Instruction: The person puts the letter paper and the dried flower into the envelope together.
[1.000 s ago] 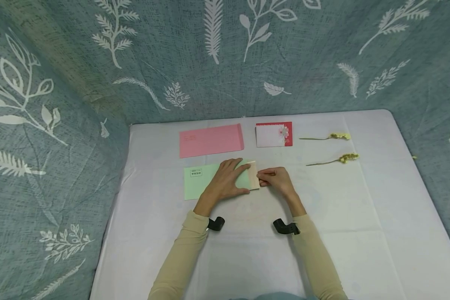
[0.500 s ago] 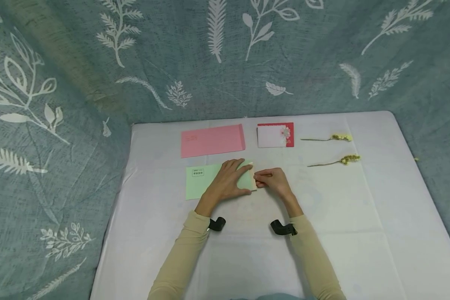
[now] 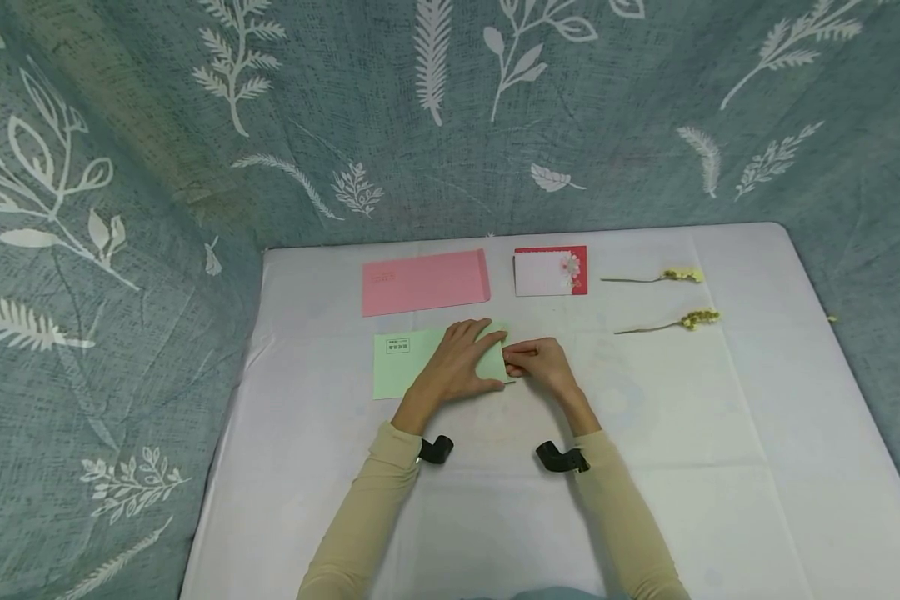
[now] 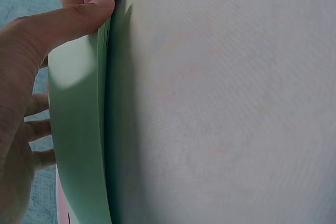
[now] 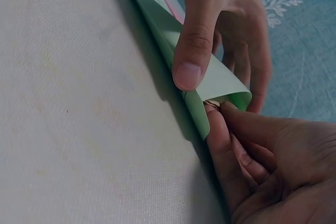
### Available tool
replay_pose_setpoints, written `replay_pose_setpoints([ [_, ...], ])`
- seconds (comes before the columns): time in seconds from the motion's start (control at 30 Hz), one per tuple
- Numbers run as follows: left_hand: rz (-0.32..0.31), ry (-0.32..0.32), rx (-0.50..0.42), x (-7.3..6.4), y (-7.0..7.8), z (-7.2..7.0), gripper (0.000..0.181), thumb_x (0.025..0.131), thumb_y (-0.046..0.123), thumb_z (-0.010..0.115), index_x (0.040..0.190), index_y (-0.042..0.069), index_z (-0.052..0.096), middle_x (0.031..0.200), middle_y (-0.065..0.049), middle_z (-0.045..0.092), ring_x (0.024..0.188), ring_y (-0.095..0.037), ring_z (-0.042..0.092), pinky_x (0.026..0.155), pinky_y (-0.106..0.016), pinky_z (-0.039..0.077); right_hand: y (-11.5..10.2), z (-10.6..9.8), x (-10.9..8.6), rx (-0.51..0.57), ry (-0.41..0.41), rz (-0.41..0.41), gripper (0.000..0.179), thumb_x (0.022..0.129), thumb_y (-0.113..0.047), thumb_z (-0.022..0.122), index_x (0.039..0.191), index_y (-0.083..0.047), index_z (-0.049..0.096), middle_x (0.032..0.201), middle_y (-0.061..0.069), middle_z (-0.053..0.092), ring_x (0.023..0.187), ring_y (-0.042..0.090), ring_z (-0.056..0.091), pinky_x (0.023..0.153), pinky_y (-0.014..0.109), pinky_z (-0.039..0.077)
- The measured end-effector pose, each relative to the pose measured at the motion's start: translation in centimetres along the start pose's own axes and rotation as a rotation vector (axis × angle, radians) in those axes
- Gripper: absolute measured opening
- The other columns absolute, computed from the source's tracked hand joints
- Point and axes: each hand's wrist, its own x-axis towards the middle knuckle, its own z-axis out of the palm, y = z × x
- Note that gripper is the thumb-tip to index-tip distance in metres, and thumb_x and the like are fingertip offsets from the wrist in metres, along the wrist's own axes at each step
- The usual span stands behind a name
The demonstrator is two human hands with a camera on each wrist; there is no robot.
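Right wrist, unlike left, shows right hand (image 5: 296, 169) pinching pale card (image 5: 213, 103); left hand (image 3: 454, 364) grips green envelope (image 3: 403, 368).

Your pale green envelope (image 3: 420, 354) has black print (image 3: 397, 345); your sleeves (image 3: 360, 517) are beige, the card (image 3: 540, 273) red and white, the curtain (image 3: 450, 183) teal with white leaves (image 3: 551, 177).

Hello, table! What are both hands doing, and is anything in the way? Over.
Left hand gripping green envelope. Right hand pinching pale insert, mostly hidden inside the envelope. No other object seen in the way.
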Motion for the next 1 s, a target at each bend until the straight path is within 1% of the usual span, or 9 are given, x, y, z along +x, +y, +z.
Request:
replay_pose_setpoints([
  [0.1, 0.005, 0.003, -0.001, 0.0, 0.0, 0.1, 0.081, 0.077, 0.053, 0.078, 0.143, 0.017, 0.05, 0.147, -0.014, 0.043, 0.134, -0.029, 0.038, 0.114, -0.046, 0.026, 0.1, 0.1, 0.1, -0.027, 0.004, 0.008, 0.025, 0.093, 0.0, 0.064, 0.11, 0.018, 0.066, 0.091, 0.026, 0.071, 0.065, 0.009, 0.068, 0.065, 0.023, 0.058],
  [0.13, 0.006, 0.005, -0.002, 0.1, 0.0, 0.1, 0.081, 0.077, 0.053, 0.078, 0.143, 0.017, 0.05, 0.147, -0.014, 0.043, 0.134, -0.029, 0.038, 0.114, -0.046, 0.026, 0.5, 0.1, 0.4, -0.034, 0.008, 0.004, 0.025, 0.093, -0.001, 0.064, 0.11, 0.017, 0.066, 0.091, 0.025, 0.072, 0.064, 0.008, 0.068, 0.064, 0.022, 0.058],
  [0.2, 0.011, 0.009, 0.0, 0.1, 0.0, 0.2, 0.081, 0.077, 0.053, 0.078, 0.143, 0.017, 0.05, 0.147, -0.014, 0.043, 0.133, -0.029, 0.038, 0.114, -0.046, 0.026, 0.5, 0.2, 0.4, -0.05, 0.014, -0.012, 0.025, 0.093, -0.001, 0.064, 0.11, 0.017, 0.066, 0.09, 0.024, 0.072, 0.062, 0.005, 0.066, 0.063, 0.019, 0.057],
  [0.37, 0.014, 0.019, 0.005, 0.2, 0.1, 0.2, 0.081, 0.076, 0.053, 0.079, 0.143, 0.018, 0.05, 0.146, -0.014, 0.044, 0.133, -0.029, 0.039, 0.113, -0.046, 0.026, 0.6, 0.3, 0.4, -0.076, 0.015, -0.025, 0.023, 0.093, 0.0, 0.063, 0.109, 0.017, 0.067, 0.092, 0.026, 0.071, 0.061, 0.005, 0.066, 0.062, 0.02, 0.057],
  [0.6, 0.01, 0.017, 0.008, 0.3, 0.2, 0.3, 0.081, 0.076, 0.053, 0.079, 0.143, 0.018, 0.05, 0.146, -0.014, 0.043, 0.133, -0.028, 0.039, 0.113, -0.047, 0.027, 0.3, -0.1, 0.3, -0.21, -0.019, -0.05, 0.024, 0.093, -0.002, 0.063, 0.111, 0.013, 0.068, 0.095, 0.024, 0.072, 0.06, 0.003, 0.063, 0.058, 0.018, 0.053],
  [0.67, 0.008, 0.016, 0.011, 0.3, 0.2, 0.4, 0.081, 0.075, 0.053, 0.079, 0.143, 0.019, 0.05, 0.146, -0.014, 0.043, 0.133, -0.028, 0.039, 0.113, -0.048, 0.027, 0.2, -0.2, 0.2, -0.209, -0.036, -0.043, 0.025, 0.093, -0.002, 0.063, 0.113, 0.013, 0.067, 0.095, 0.023, 0.072, 0.06, 0.003, 0.063, 0.058, 0.018, 0.053],
  [0.77, 0.005, 0.014, 0.014, 0.3, 0.2, 0.4, 0.081, 0.075, 0.053, 0.079, 0.143, 0.019, 0.05, 0.147, -0.014, 0.043, 0.133, -0.028, 0.039, 0.113, -0.048, 0.027, 0.1, -0.3, 0.1, -0.17, -0.052, -0.03, 0.025, 0.094, -0.001, 0.061, 0.114, 0.014, 0.066, 0.093, 0.024, 0.072, 0.06, 0.005, 0.064, 0.058, 0.019, 0.055],
  [0.83, 0.005, 0.013, 0.013, 0.3, 0.2, 0.5, 0.081, 0.075, 0.054, 0.079, 0.143, 0.019, 0.05, 0.147, -0.013, 0.043, 0.133, -0.028, 0.038, 0.113, -0.047, 0.027, 0.0, -0.4, 0.0, -0.155, -0.056, -0.037, 0.026, 0.094, -0.001, 0.061, 0.115, 0.015, 0.065, 0.093, 0.024, 0.072, 0.061, 0.006, 0.064, 0.059, 0.021, 0.056],
  [1.0, -0.008, 0.011, 0.003, 0.3, 0.1, 0.4, 0.082, 0.075, 0.053, 0.08, 0.143, 0.019, 0.05, 0.147, -0.013, 0.043, 0.134, -0.028, 0.038, 0.113, -0.047, 0.026, -0.1, -1.4, -0.3, -0.153, -0.026, -0.05, 0.025, 0.095, -0.005, 0.063, 0.112, 0.012, 0.068, 0.093, 0.023, 0.072, 0.064, 0.009, 0.066, 0.061, 0.022, 0.056],
])
